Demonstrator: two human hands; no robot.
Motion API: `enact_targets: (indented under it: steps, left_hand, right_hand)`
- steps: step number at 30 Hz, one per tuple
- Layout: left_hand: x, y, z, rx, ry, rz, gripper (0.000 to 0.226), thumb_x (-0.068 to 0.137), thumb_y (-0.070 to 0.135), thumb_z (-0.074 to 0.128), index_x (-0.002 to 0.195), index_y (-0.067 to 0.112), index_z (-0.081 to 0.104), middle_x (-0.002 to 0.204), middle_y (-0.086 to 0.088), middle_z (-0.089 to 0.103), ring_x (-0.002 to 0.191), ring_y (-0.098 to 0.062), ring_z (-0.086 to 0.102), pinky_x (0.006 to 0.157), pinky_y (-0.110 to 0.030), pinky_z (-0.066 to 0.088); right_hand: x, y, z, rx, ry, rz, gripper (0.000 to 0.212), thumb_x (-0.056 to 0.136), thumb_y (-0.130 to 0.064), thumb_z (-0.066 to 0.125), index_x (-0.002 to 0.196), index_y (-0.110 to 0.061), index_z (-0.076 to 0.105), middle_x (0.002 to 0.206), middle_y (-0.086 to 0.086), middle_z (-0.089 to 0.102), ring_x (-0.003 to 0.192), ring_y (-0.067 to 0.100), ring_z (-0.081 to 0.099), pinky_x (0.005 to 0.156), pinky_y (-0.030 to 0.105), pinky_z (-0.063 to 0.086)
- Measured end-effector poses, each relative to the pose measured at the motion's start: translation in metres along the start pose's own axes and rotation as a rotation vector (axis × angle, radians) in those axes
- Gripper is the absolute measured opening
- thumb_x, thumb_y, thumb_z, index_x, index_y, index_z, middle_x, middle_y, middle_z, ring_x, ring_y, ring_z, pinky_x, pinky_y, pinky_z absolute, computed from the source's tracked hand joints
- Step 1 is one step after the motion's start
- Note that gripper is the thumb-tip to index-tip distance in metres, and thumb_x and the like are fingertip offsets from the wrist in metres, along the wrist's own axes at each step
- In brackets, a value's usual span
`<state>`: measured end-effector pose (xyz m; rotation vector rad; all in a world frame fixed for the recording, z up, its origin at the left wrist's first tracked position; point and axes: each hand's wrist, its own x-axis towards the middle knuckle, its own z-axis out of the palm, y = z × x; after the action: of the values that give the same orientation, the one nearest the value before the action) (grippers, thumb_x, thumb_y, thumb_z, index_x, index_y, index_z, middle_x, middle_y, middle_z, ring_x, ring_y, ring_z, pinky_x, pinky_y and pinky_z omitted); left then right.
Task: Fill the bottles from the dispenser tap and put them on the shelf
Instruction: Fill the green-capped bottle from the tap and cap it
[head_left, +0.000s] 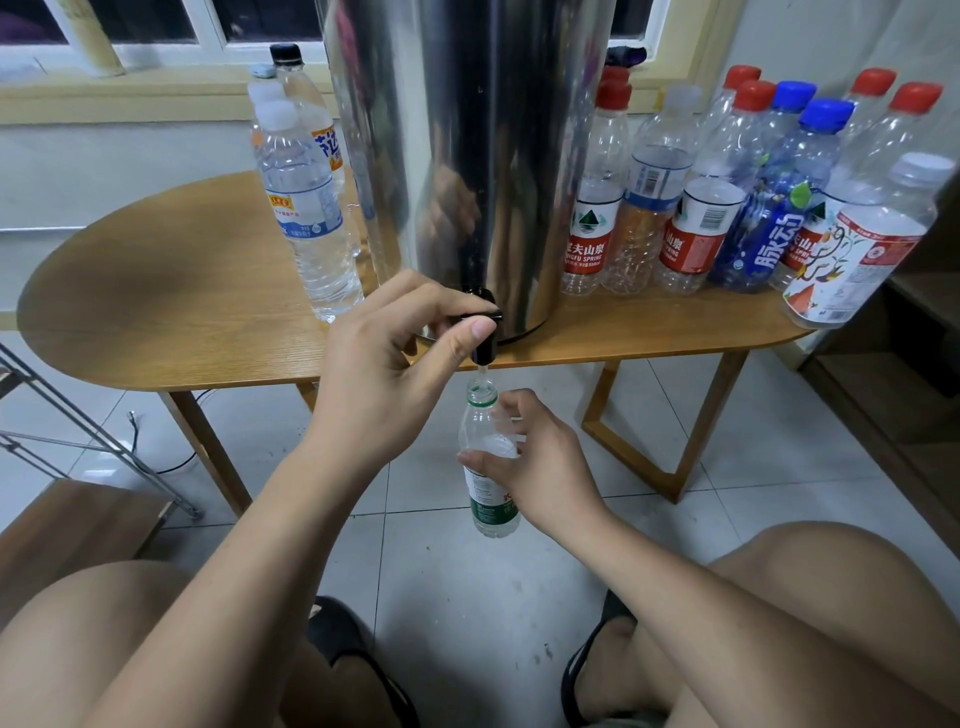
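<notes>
Steel dispenser (467, 156), tap (483, 332) running.
Left hand (384, 374) pinches the tap; right hand (540, 467) grips a bottle (485, 462) beneath it.

Green-labelled bottle (488, 467) (black tap (484, 332))

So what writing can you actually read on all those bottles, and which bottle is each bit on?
"夫山泉" and "SPRING": first red-label bottle, beginning cut off.
"山泉": second red-label bottle, partly hidden.
"脉动": blue bottle.
Too small or blurred to read: labels on the white-capped bottle, the orange-label bottle, the floral-label bottle and the green-label bottle under the tap.
</notes>
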<state>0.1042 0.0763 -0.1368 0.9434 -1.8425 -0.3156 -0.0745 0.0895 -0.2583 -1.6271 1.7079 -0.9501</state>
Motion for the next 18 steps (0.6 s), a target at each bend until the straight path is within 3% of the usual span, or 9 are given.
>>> enact_targets:
  steps: [5,12,18]
  left_hand:
    - [-0.0002,-0.0006,0.0001,-0.001,-0.007,-0.005,0.012,0.103,0.026,0.077,0.109,0.017,0.084,0.1,0.006,0.073,0.086,-0.008,0.063,0.076,-0.015,0.042]
    - [0.0001,-0.0003,-0.0005,0.002,-0.006,-0.014,0.013,0.103,0.027,0.077,0.11,0.019,0.084,0.099,0.007,0.073,0.086,-0.006,0.062,0.075,-0.016,0.043]
    - [-0.0002,0.0,-0.0006,0.01,-0.009,-0.018,0.014,0.103,0.028,0.076,0.111,0.02,0.084,0.099,0.007,0.073,0.086,-0.005,0.061,0.074,-0.017,0.043]
  right_hand:
    - [0.0004,0.0005,0.0006,0.0,0.003,-0.004,0.07,0.081,-0.049,0.091,0.138,-0.031,0.054,0.135,-0.016,0.062,0.119,0.009,0.061,0.104,0.038,0.057]
    - [0.0012,0.0026,0.0023,0.005,0.009,-0.009,0.067,0.081,-0.048,0.092,0.134,-0.032,0.055,0.122,-0.022,0.056,0.116,0.01,0.061,0.102,0.038,0.057]
    - [0.0016,0.0042,0.0043,0.019,0.022,-0.006,0.066,0.08,-0.047,0.093,0.133,-0.033,0.055,0.126,-0.019,0.061,0.118,0.011,0.062,0.103,0.04,0.057]
